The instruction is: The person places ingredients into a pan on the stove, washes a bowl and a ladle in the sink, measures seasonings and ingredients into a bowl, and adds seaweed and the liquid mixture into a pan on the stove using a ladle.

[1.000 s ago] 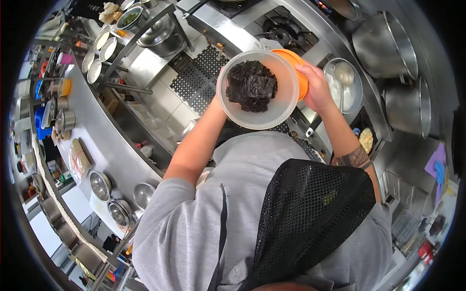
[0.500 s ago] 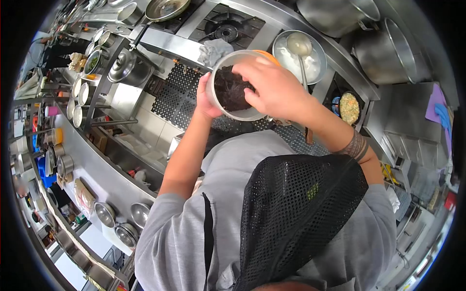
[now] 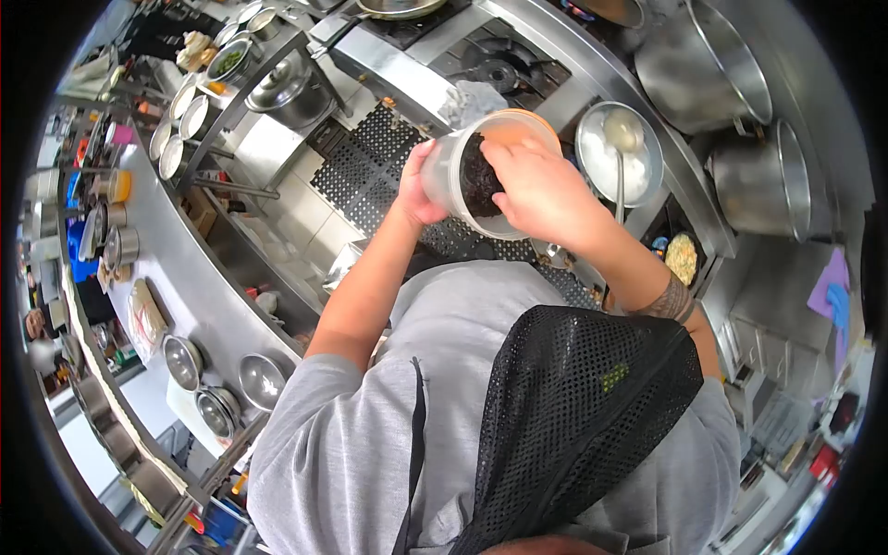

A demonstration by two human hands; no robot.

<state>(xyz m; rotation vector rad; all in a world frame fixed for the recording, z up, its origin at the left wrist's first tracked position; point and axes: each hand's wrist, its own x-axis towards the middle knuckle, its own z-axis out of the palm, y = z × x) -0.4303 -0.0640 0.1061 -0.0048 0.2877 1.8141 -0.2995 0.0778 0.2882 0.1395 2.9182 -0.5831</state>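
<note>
My left hand (image 3: 421,190) is wrapped round the outer side of a translucent plastic tub (image 3: 446,176), which is tipped to the right. A dark, shredded-looking food mass (image 3: 479,180) lies inside; its exact kind is unclear. My right hand (image 3: 541,190) reaches into the tub mouth with fingers curled against the dark food, and the fingertips are partly hidden. Just behind the tub shows the orange rim of a container (image 3: 535,120), mostly covered by the tub and my right hand. A crumpled grey cloth (image 3: 472,102) lies by the stove beyond.
A bowl (image 3: 592,139) with white contents and a ladle (image 3: 622,134) stands right of the tub. Past it are a pan of chopped food (image 3: 682,259) and large steel pots (image 3: 703,69). A lidded pot (image 3: 291,92) and steel counter (image 3: 157,240) are at left.
The tub has tipped further to the right, exposing more of its outer side. My right hand stays inside it, on the dark food. The camera view has also shifted.
</note>
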